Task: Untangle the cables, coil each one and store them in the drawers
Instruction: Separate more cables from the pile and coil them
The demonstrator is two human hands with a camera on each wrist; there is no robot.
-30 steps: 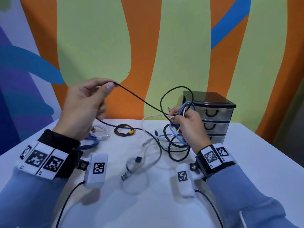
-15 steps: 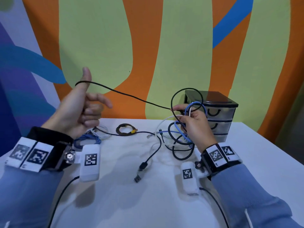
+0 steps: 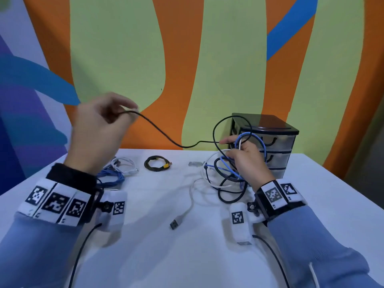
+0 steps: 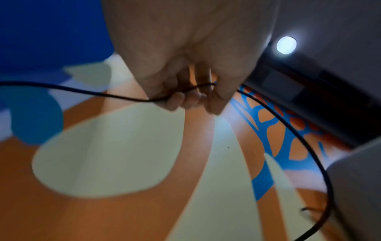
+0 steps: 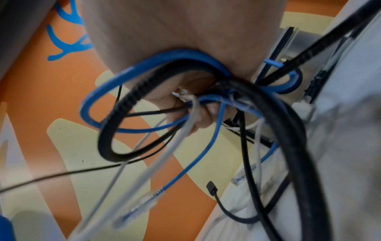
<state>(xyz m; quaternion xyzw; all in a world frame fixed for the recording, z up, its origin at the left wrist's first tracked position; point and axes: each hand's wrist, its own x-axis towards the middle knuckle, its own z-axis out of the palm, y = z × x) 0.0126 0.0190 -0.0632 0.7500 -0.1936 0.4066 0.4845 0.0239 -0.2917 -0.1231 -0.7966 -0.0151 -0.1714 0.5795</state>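
My left hand [image 3: 128,112] is raised at the left and pinches a thin black cable [image 3: 166,135] between thumb and fingertips; the left wrist view shows the fingers [image 4: 181,101] curled round that cable [image 4: 82,92]. The cable sags rightward to my right hand [image 3: 232,154], which grips a tangle of blue, black and white cables [image 3: 228,175] just above the table. In the right wrist view, loops of this tangle [image 5: 132,101] hang round the right hand [image 5: 198,114]. A black three-drawer unit [image 3: 276,142] stands right behind it, drawers closed.
On the white table [image 3: 207,256] lie a coiled black cable with a yellow tag [image 3: 156,163], a white coil [image 3: 124,165] and a blue coil [image 3: 110,176] at the back left. A white USB lead [image 3: 188,206] trails from the tangle toward the front.
My left hand turned from thumb up with the cable draped over it to a fingertip pinch, and the black cable now sags lower. My right hand has hardly moved.
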